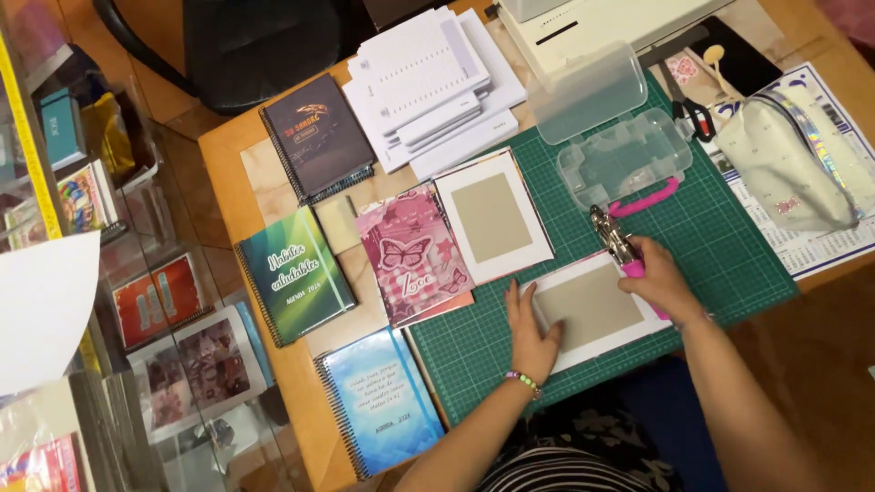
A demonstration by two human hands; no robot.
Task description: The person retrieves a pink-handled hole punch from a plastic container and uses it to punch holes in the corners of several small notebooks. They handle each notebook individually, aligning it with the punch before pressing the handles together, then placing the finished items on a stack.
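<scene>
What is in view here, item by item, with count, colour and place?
Cutting mat: 1, green, on the desk under the work.
Card cover: 1, white with a grey-brown centre, on the mat under both hands.
Second card cover: 1, same colours, at the mat's left edge.
Punch tool: 1, metal with pink handle, at the first cover's top edge.
Spiral notebooks: 3, dark, green and blue, left side of the desk.
Pink butterfly cover: 1, beside the green notebook.
Paper stack: 1, white, top centre.
Clear plastic box: 1, open, top of the mat.
Scissors: 1, dark, right of the box.
Pouch: 1, white, far right.
Left hand: flat on the cover.
Right hand: gripping the punch tool.
</scene>
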